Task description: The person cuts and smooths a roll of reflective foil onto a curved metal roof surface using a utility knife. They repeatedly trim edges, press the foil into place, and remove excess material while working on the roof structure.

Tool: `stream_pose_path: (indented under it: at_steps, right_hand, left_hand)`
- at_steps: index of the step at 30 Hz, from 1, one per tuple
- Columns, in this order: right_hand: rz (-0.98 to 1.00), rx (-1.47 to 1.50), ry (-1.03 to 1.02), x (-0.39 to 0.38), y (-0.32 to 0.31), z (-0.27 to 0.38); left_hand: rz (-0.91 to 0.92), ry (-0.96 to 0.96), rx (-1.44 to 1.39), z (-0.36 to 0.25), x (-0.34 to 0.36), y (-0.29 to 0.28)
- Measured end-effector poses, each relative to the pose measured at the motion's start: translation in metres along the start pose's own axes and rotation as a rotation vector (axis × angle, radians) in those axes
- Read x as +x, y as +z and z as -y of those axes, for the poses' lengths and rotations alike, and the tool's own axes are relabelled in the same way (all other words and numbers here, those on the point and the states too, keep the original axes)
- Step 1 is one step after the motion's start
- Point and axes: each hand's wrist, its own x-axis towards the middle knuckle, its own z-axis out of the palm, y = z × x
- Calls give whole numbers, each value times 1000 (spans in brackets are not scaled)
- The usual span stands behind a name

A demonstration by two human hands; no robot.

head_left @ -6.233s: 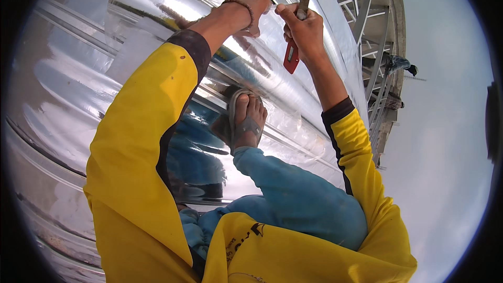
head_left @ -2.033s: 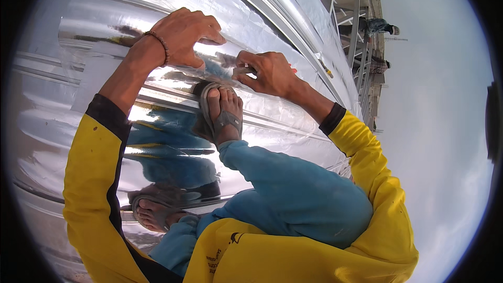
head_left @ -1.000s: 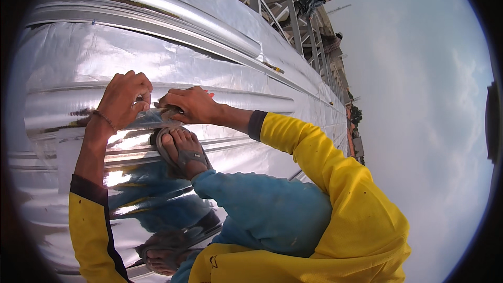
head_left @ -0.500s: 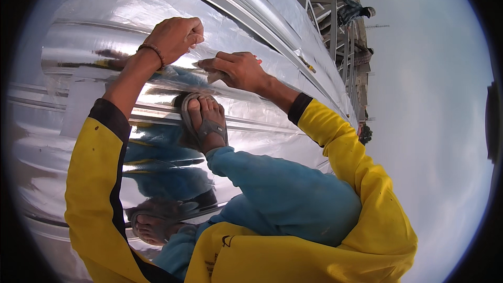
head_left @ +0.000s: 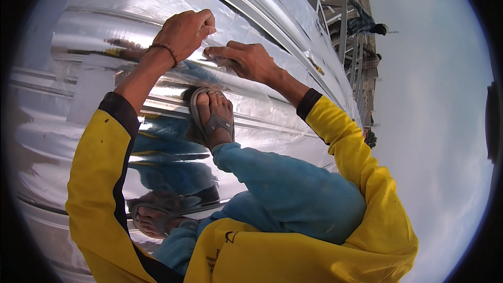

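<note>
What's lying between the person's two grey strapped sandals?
Just mirror-like silver foil sheeting with blue and dark reflections, seen in the head view; no separate object shows between right sandal and left sandal.

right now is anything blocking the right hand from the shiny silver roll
Nothing visible: the right hand is over the silver roll in this view. The left hand is beside the right, and the sandalled foot is on the roll's near side, neither in between. What lies directly under the right hand is hidden.

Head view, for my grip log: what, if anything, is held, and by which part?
It cannot be told: the left hand and right hand hide any hold.
</note>
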Motion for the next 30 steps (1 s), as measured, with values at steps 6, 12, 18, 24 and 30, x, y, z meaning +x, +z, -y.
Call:
stream_pose_path:
  at_steps: [6, 12, 18, 24, 30]
  right_hand:
    - [-27, -88, -143, 10, -3, -15]
    - [19, -80, -192, 28, -13, -17]
    - [-45, 69, -61, 17, -8, -23]
    - [-156, 233, 7, 19, -4, -28]
    - [-129, 255, 26, 23, -7, -29]
  left_hand:
    - [-24, 41, -56, -3, -3, -1]
    - [-280, 214, -83, 1, -2, -6]
    - [-300, 435, 90, -6, -11, -10]
    - [-22, 400, 232, -9, -27, 9]
    - [-31, 131, 294, -29, -29, 32]
